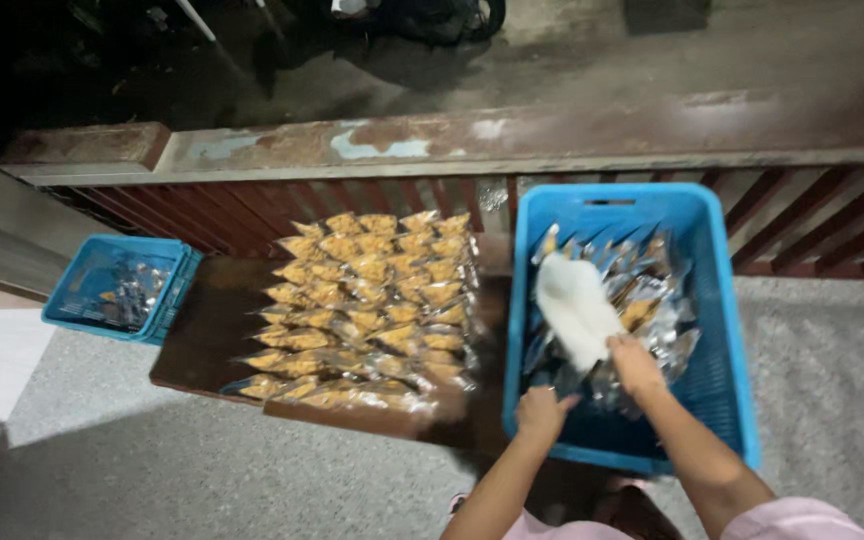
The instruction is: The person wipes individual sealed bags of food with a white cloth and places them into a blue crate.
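On a dim porch floor by a rusty railing, a small blue basket (117,288) sits left of a low surface (197,345) already covered with rows of snack packets (367,305). More fill the large blue crate (722,330), where the left hand (542,412) grips a packet, fingers closed, and the right hand (635,362) clamps a white cloth (575,308). Motion blur hides detail.

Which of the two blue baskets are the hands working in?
The big blue basket on the right: both the left hand and the right hand are inside it among shiny packets. The small blue basket sits far left, untouched.
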